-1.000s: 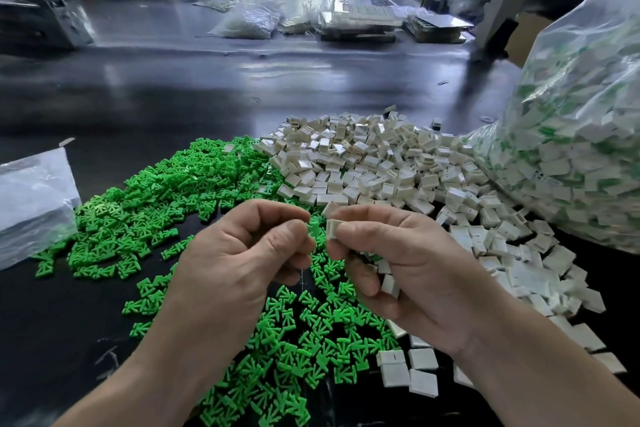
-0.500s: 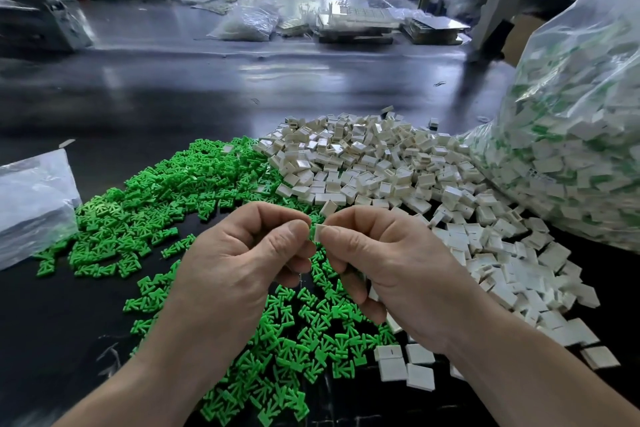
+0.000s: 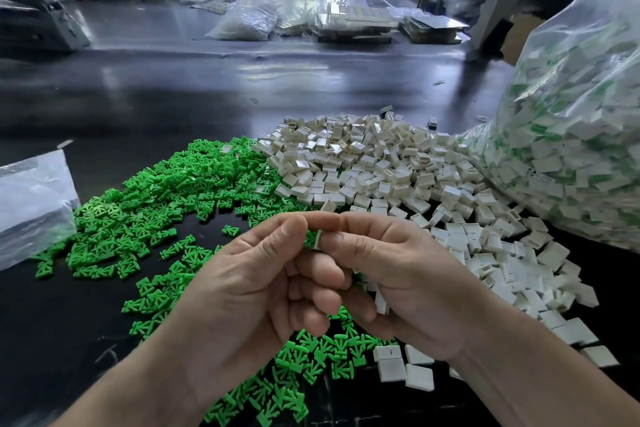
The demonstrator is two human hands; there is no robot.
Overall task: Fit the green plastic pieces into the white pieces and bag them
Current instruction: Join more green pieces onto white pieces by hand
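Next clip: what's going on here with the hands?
A person is fitting parts together above a dark table. The left hand pinches a small green plastic piece against a small white square plastic piece pinched by the right hand. A pile of loose green pieces lies to the left, a pile of white pieces to the right, and a large clear plastic bag of joined pieces sits at far right.

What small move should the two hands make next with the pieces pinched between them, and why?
Probably press the small green plastic piece fully into the small white square plastic piece. The left hand pinches the green one, the right hand the white one; green shows beside the white, so the fit looks unfinished.
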